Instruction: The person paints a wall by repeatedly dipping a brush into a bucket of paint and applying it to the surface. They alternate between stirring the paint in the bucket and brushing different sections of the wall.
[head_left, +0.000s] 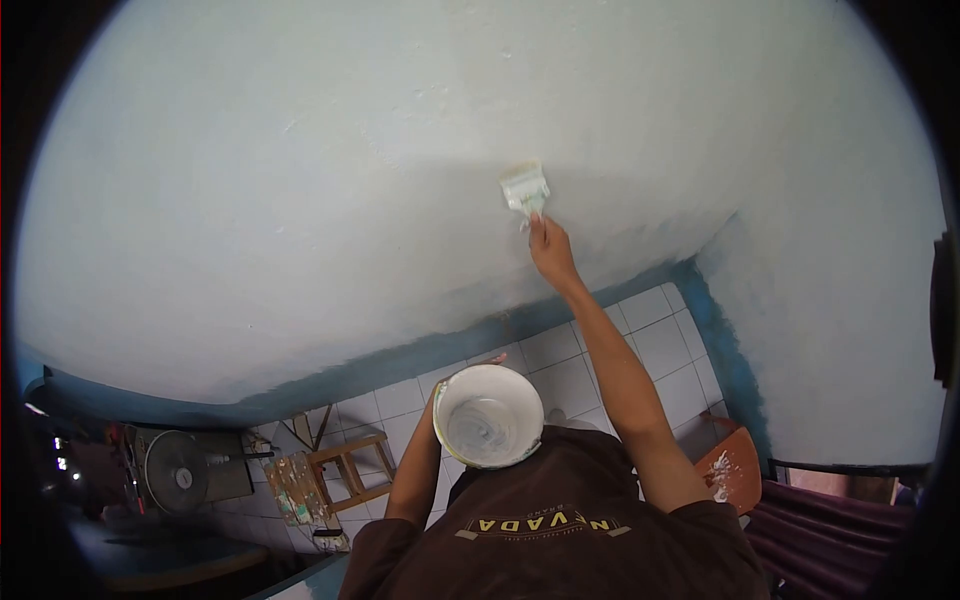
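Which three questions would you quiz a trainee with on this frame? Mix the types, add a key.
1. Multiple choice: what does the right hand hold?
A) a trowel
B) a brush
C) a roller
2. True or false: the opening of the white bucket faces the floor.
3. Fill in: the band along the foot of the wall is ____ in colour.

Key: 1 B; 2 false; 3 blue
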